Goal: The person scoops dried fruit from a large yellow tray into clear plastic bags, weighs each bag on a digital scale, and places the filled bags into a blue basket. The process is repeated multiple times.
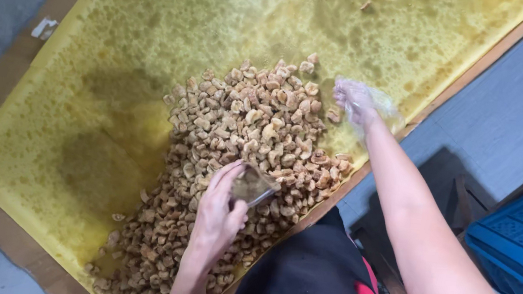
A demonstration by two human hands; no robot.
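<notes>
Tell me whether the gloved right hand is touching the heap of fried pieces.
Cannot tell. In the head view the right hand sits at the edge of the heap of fried pieces, but motion blur hides any contact or gap.

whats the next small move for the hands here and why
Probably tip the small cup in the left hand over the fried pieces; it holds brown powder and sits above the pile, while the gloved right hand waits at the pile's far edge.
</notes>
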